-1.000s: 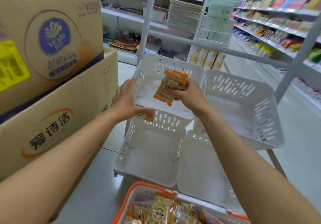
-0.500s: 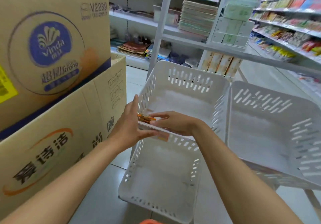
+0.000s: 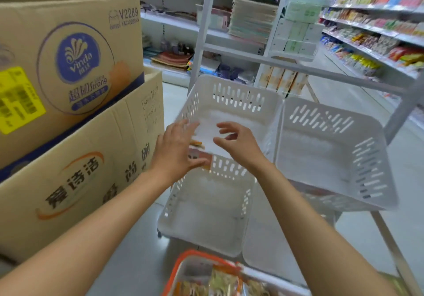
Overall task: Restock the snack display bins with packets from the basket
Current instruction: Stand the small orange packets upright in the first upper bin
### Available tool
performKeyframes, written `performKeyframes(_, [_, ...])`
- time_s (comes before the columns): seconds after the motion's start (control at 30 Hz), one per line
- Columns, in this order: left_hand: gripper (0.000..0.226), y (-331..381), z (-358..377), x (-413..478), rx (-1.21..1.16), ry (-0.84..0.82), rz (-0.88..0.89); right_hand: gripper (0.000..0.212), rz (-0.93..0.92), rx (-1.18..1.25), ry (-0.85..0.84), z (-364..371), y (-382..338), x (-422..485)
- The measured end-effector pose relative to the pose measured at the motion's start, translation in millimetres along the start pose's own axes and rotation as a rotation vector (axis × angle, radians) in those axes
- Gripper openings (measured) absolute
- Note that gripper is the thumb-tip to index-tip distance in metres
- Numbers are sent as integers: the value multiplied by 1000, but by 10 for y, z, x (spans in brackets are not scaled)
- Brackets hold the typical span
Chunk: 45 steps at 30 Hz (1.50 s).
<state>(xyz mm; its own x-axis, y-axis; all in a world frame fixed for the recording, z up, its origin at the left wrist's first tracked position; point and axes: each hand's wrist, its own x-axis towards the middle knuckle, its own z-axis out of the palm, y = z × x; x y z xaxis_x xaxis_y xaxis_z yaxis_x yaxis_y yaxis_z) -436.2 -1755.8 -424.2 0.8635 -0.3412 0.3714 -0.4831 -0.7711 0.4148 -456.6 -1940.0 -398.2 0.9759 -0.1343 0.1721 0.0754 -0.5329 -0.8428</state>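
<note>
Orange snack packets (image 3: 199, 152) lie at the front left corner of the upper left white bin (image 3: 231, 98), partly hidden behind my left hand (image 3: 176, 151). That hand hovers at the bin's front left edge with fingers spread and holds nothing. My right hand (image 3: 238, 145) hangs over the bin's front rim, fingers loosely curled and empty. The orange-rimmed basket (image 3: 183, 263) with more packets (image 3: 220, 282) shows at the bottom edge.
An empty upper right bin (image 3: 332, 144) and a lower left bin (image 3: 206, 213) sit on the white rack (image 3: 344, 75). Stacked cardboard boxes (image 3: 68, 89) stand close on the left. Stocked shelves (image 3: 378, 38) line the aisle at right.
Both hands let go of the packets at the bin's front left corner and lifted off them. The view tilted down, bringing the basket back into sight.
</note>
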Motion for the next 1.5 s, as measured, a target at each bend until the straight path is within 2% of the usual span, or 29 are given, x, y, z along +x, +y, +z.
performKeyframes(0.07, [78, 240, 32, -251, -83, -14, 64, 34, -20, -19, 46, -153, -20, -416])
performKeyframes(0.13, [65, 420, 147, -571, -173, -110, 53, 33, 7, -28, -9, -313, 90, -878])
performKeyframes(0.27, [62, 558, 477, -1281, -250, -366, -2, 38, 221, -216, -280, -477, 602, -1858])
performKeyframes(0.37, [63, 561, 622, -1717, -272, -474, -48, 47, 378, -412, -517, -475, 1069, -2534])
performKeyframes(0.47, [58, 602, 674, -2018, -310, -510, -77, 28, 421, -419, -480, -469, 1350, -3101])
performKeyframes(0.53, [52, 689, 671, -2173, -281, -498, -62, 48, 477, -356, -433, -358, 1435, -3381])
performKeyframes(0.6, [51, 783, 685, -2304, -279, -517, -56, 79, 483, -461, -514, -156, 1473, -3570])
performKeyframes(0.63, [52, 828, 690, -2360, -297, -546, -49, 90, 475, -514, -544, -49, 1498, -3643])
performKeyframes(0.67, [53, 866, 703, -2408, -313, -582, -34, 92, 472, -518, -527, 28, 1487, -3686])
performKeyframes(0.7, [54, 901, 714, -2447, -323, -613, -14, 85, 482, -469, -454, 46, 1462, -3690])
performKeyframes(0.77, [60, 951, 749, -2495, -359, -632, -4, 52, 528, -248, -213, -40, 1330, -3617])
performKeyframes(0.83, [80, 1039, 766, -2511, -503, -655, -126, 28, 612, 132, -69, -236, 1172, -3481])
performKeyframes(0.9, [106, 1162, 758, -2522, -757, -768, -310, 27, 591, 602, -90, -446, 1024, -3384])
performKeyframes(0.93, [111, 1215, 766, -2529, -896, -837, -397, 31, 560, 749, -128, -522, 955, -3374])
performKeyframes(0.97, [107, 1269, 772, -2537, -1016, -897, -465, 33, 523, 791, -170, -580, 893, -3381])
performKeyframes(1.0, [93, 1312, 777, -2548, -1101, -942, -510, 32, 490, 726, -196, -616, 868, -3394])
performKeyframes(1.07, [58, 1385, 784, -2560, -1114, -952, -504, 26, 440, 481, -198, -651, 859, -3436])
performKeyframes(1.13, [26, 1420, 785, -2575, -1013, -916, -437, 26, 457, 441, -130, -654, 928, -3480])
performKeyframes(1.17, [20, 1429, 787, -2575, -988, -912, -417, 25, 478, 472, -73, -639, 964, -3502])
performKeyframes(1.27, [26, 1476, 809, -2569, -1013, -971, -423, 17, 508, 494, 53, -605, 1060, -3554])
performKeyframes(1.33, [31, 1503, 830, -2575, -949, -886, -413, 18, 522, 480, 36, -667, 1140, -3588])
performKeyframes(1.37, [31, 1490, 852, -2572, -878, -806, -388, 19, 510, 379, 1, -735, 1199, -3607])
performKeyframes(1.43, [27, 1441, 870, -2555, -753, -676, -335, 27, 470, -49, -111, -904, 1400, -3673])
performKeyframes(1.5, [20, 1380, 882, -2541, -704, -641, -324, 51, 479, -486, -285, -1009, 1615, -3779])
